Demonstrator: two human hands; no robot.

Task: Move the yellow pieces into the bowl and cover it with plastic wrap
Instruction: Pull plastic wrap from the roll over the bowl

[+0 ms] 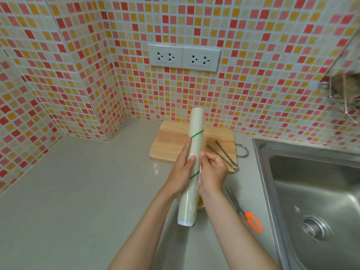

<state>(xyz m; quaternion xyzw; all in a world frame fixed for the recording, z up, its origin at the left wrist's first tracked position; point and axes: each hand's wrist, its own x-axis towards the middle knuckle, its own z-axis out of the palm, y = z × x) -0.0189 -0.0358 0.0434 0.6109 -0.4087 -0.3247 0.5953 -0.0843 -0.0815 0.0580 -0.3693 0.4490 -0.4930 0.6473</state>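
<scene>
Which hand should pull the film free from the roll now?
Probably the right hand: its fingers already pinch the loose film edge at the plastic wrap roll, while the left hand supports the roll from the other side.

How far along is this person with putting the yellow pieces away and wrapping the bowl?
Done, apparently: the cutting board holds only tongs, no yellow pieces, and something yellow peeks out beneath the roll. In hand: the left hand holds the plastic wrap roll while the right hand picks at its film. Left: covering the bowl, mostly hidden here.
</scene>
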